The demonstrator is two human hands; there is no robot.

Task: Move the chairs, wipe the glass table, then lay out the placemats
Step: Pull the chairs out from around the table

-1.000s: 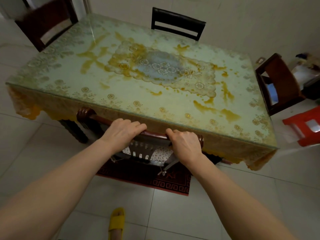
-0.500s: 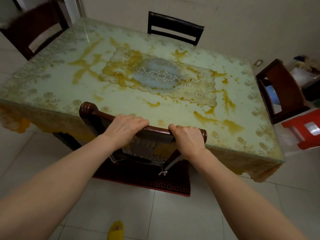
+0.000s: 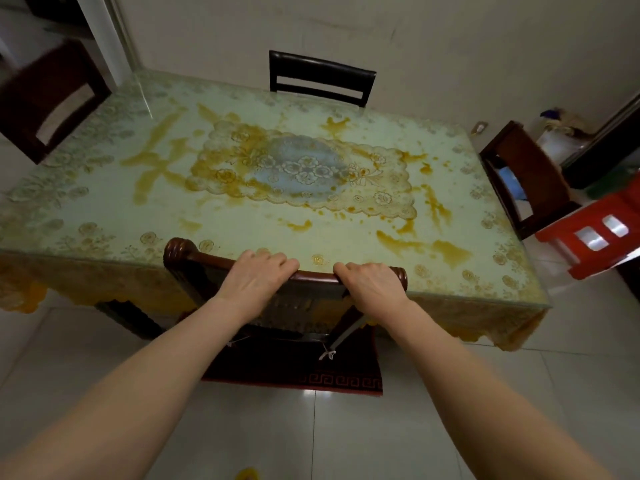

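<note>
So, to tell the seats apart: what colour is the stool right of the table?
Red, with pale rectangular openings in its top; the stool shows only in the head view.

Dim, greenish indoor light; soft glare on the floor tiles (image 3: 313, 396); wide-angle bowing at the edges; left chair (image 3: 45, 102) motion-blurred.

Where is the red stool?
The red stool sits on the floor at the right edge of the head view, just past the table's right end, beside the brown chair there.
</note>
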